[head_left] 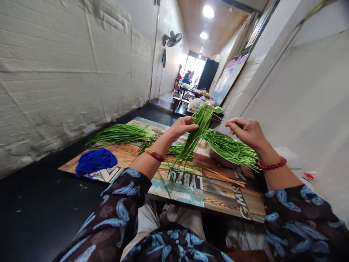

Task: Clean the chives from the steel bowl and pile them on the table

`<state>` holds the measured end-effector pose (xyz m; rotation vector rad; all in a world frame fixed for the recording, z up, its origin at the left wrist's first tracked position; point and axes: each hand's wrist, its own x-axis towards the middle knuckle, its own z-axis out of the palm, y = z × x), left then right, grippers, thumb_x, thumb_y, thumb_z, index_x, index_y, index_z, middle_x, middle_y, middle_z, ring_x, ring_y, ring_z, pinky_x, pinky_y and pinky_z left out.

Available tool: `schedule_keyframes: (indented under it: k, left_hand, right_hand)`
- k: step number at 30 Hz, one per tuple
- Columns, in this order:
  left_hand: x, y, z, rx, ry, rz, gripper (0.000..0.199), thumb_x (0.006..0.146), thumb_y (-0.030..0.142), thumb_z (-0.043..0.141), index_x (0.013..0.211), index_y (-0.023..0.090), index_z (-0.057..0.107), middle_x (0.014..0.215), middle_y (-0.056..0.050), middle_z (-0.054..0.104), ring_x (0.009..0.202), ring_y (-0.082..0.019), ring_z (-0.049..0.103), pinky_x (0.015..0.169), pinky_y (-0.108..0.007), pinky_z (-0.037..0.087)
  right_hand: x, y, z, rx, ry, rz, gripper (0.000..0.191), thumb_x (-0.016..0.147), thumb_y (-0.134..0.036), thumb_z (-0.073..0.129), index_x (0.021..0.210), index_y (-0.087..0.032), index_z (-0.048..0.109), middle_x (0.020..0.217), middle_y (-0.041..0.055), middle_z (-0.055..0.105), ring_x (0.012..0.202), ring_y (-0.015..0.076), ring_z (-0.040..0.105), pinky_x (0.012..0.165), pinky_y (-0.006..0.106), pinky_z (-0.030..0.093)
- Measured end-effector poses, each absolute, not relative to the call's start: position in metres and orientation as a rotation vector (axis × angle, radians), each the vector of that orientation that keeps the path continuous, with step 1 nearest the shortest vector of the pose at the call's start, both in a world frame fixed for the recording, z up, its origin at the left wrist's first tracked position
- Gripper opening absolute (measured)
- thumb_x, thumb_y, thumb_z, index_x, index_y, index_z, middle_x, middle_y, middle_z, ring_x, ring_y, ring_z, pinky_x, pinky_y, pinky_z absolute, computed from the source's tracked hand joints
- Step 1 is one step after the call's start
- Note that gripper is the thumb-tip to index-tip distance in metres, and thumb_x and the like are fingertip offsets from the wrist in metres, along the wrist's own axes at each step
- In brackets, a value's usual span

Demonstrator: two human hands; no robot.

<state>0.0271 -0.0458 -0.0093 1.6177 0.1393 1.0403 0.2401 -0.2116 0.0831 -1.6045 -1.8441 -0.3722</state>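
My left hand (183, 127) grips a bunch of garlic chives (200, 125), raised above the table with the long green leaves hanging down. To the right, my right hand (242, 130) is closed in a pinch on a thin, pale, dry-looking strand (220, 119) that reaches toward the top of the bunch. Below my right hand stands a metal bowl (218, 157) heaped with more chives (231, 147). A large pile of chives (122, 134) lies on the table left of my left hand. Loose pale strands (223, 176) and stray leaves are scattered in front.
The patterned wooden table (188, 198) carries a crumpled blue cloth (96, 162) at its left. White walls (68, 65) run along both sides. Farther back are another table with bags (198, 103), a wall fan (174, 39) and people (187, 77) near a bright doorway.
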Motion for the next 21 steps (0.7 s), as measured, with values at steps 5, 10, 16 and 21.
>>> schedule_keyframes:
  k: [5, 10, 16, 21]
  left_hand:
    - [0.022, -0.033, -0.033, 1.9, 0.274, 0.713, 0.023, 0.078, 0.031, 0.067, 0.088, 0.011, 0.07, 0.08, -0.005, 0.07, 0.069, -0.011, 0.06, 0.07, -0.026, 0.048]
    - [0.007, 0.0, -0.067, 2.167, 0.619, 0.504, 0.025, 0.065, 0.012, 0.068, 0.09, 0.013, 0.074, 0.075, -0.004, 0.073, 0.077, -0.018, 0.064, 0.078, -0.032, 0.051]
    - [-0.015, 0.001, -0.045, 2.01, 0.427, 0.58, 0.075, 0.07, 0.023, 0.077, 0.141, 0.02, 0.054, 0.139, -0.016, 0.06, 0.126, -0.029, 0.057, 0.101, -0.04, 0.046]
    - [0.021, -0.038, -0.007, 1.652, 0.15, 0.925, 0.076, 0.073, 0.035, 0.08, 0.142, 0.02, 0.054, 0.144, -0.016, 0.056, 0.129, -0.028, 0.054, 0.108, -0.043, 0.042]
  right_hand:
    - [0.253, -0.216, 0.08, -1.604, -1.725, -0.311, 0.03, 0.087, -0.04, 0.057, 0.086, -0.017, 0.077, 0.057, 0.0014, 0.066, 0.047, 0.013, 0.054, 0.047, 0.025, 0.037]
    - [0.263, -0.219, 0.08, -1.641, -1.715, -0.376, 0.026, 0.086, -0.036, 0.058, 0.083, -0.018, 0.077, 0.057, 0.0015, 0.066, 0.047, 0.0134, 0.053, 0.049, 0.026, 0.036]
    - [0.266, -0.218, 0.079, -1.661, -1.785, -0.353, 0.025, 0.086, -0.034, 0.058, 0.082, -0.019, 0.077, 0.057, 0.0016, 0.065, 0.051, 0.0154, 0.056, 0.054, 0.028, 0.039]
    - [0.259, -0.212, 0.072, -1.63, -1.839, -0.259, 0.03, 0.088, -0.039, 0.055, 0.084, -0.018, 0.077, 0.056, 0.0014, 0.064, 0.051, 0.0152, 0.055, 0.054, 0.028, 0.038]
